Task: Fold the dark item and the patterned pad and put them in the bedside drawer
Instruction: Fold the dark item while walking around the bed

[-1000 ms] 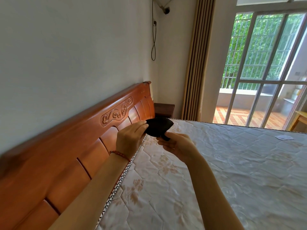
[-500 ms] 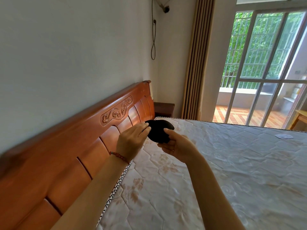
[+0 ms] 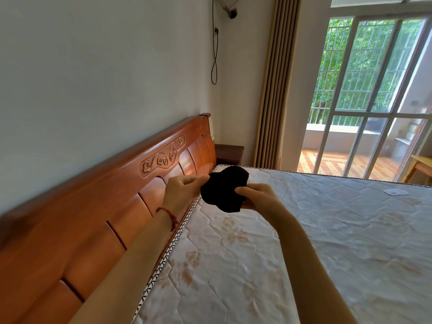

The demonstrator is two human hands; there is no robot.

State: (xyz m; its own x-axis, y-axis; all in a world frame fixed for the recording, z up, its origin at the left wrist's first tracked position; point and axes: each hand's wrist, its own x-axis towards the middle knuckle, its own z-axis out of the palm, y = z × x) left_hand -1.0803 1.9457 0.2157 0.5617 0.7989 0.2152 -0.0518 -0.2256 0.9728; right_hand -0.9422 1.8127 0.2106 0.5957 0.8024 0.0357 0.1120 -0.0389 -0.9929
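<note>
I've got my left hand (image 3: 184, 189) and right hand (image 3: 253, 196) each pinching the dark item (image 3: 224, 191) above the bed's (image 3: 304, 230) headboard edge — folding's underway. Next, I reckon: finish, then the bedside drawer (image 3: 229, 154) — far corner.

Pale grey wall (image 3: 93, 66) across upper left, carved orange wooden headboard (image 3: 131, 197) running diagonally below it, quilted floral mattress (image 3: 304, 242) filling lower right, dark bedside table (image 3: 230, 155) at centre, tan pleated curtain (image 3: 275, 85), barred daylit glass doors (image 3: 369, 90) upper right, hanging black cable (image 3: 214, 54).
</note>
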